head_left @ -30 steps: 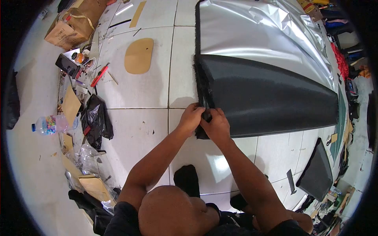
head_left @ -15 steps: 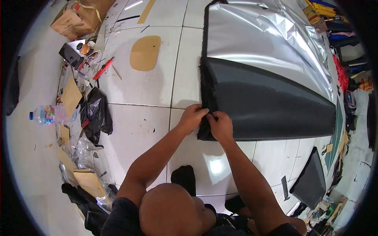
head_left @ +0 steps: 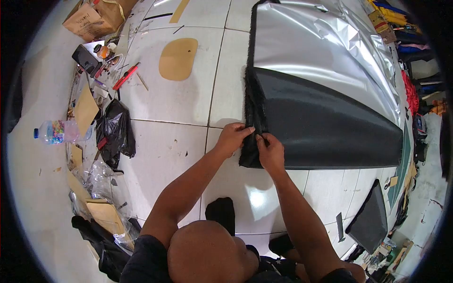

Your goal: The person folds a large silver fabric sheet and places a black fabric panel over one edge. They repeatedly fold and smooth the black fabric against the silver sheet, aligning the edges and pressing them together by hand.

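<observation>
A large sheet of black material [head_left: 325,125] lies on the tiled floor, partly folded, beside a crinkled silver sheet [head_left: 302,37] of the same bundle. Along its left side runs a fuzzy black edge [head_left: 251,101]. My left hand [head_left: 234,138] pinches this edge from the left, thumb and fingers closed on it. Close beside it, my right hand [head_left: 270,150] grips the same edge from the right, fingers bent together. The fingertips of both hands nearly meet. What lies under the folded black layer is hidden.
A tan rounded template [head_left: 178,60] and a red cutter [head_left: 126,76] lie to the left. Further left are a black plastic bag [head_left: 115,129], a water bottle [head_left: 59,132] and a phone [head_left: 86,59]. A dark cut piece [head_left: 370,219] rests at lower right.
Both hands stay on the black edge and have shifted slightly right in view. The edge under my fingers looks more folded over. The whole view has moved a little.
</observation>
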Demonstrator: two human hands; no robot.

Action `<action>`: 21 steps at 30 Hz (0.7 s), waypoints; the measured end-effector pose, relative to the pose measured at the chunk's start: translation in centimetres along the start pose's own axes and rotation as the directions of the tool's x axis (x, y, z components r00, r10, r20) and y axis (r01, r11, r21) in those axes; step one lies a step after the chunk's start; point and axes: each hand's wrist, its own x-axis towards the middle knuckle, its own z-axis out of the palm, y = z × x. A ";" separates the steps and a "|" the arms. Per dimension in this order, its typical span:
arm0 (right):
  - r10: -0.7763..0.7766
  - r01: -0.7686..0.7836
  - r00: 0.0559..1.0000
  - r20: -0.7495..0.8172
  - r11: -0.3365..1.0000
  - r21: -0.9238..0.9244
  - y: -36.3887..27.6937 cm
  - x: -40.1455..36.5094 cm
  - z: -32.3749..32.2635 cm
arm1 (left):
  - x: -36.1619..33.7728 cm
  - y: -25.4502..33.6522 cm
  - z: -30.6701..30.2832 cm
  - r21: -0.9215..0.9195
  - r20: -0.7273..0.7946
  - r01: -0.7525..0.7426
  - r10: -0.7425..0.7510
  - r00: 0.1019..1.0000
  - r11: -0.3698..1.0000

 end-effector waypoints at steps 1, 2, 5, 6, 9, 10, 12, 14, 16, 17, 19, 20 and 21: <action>-0.035 0.034 0.999 -0.017 0.999 -0.041 0.2 -0.1 0.3 | 0.1 0.0 0.0 0.018 -0.003 -0.003 0.003 1.000 1.000; -0.071 0.068 0.997 -0.033 0.994 -0.082 0.3 -0.2 0.6 | 0.1 0.0 -0.1 0.037 -0.005 -0.005 0.005 1.000 0.999; -0.121 0.116 0.989 -0.079 0.991 -0.059 -0.4 -0.6 0.9 | 0.3 -0.3 -0.1 0.000 0.019 -0.029 0.029 0.999 1.000; -0.127 0.125 0.987 -0.096 0.992 -0.029 -0.7 -0.7 0.8 | 0.3 -0.3 -0.1 0.006 0.014 -0.029 0.029 0.999 1.000; -0.356 0.348 0.934 -0.005 0.915 -0.205 0.8 -0.2 1.1 | -0.1 0.2 0.1 0.030 0.001 -0.027 0.027 1.000 0.999; -0.336 0.329 0.942 0.012 0.914 -0.239 1.2 -0.2 1.2 | -0.3 0.5 0.1 0.045 -0.003 -0.023 0.023 1.000 0.999; -0.295 0.295 0.954 0.047 0.906 -0.303 0.6 -0.2 1.3 | -0.5 0.7 0.1 0.061 0.001 -0.034 0.034 0.999 0.998; -0.257 0.248 0.966 0.019 0.908 -0.338 -1.0 -0.7 1.3 | -0.4 0.7 0.0 0.067 0.022 -0.063 0.062 0.998 0.996; -0.219 0.203 0.976 -0.005 0.910 -0.362 -1.7 -0.9 1.3 | -0.6 0.8 -0.2 0.077 0.040 -0.061 0.059 0.997 0.995; -0.203 0.184 0.979 -0.014 0.911 -0.368 -1.5 -0.8 1.4 | -0.7 0.9 -0.2 0.081 0.047 -0.062 0.059 0.997 0.995; -0.159 0.141 0.987 -0.026 0.932 -0.335 -0.9 -0.4 1.7 | -0.6 0.6 0.1 -0.016 0.036 -0.028 0.029 0.999 0.999; -0.130 0.116 0.991 -0.027 0.948 -0.296 -0.6 -0.2 1.6 | -0.5 0.5 0.1 -0.067 0.029 -0.010 0.012 1.000 0.998; -0.100 0.089 0.995 -0.028 0.962 -0.257 -0.4 0.1 1.5 | -0.5 0.3 -0.1 -0.062 0.033 -0.008 0.010 0.999 0.998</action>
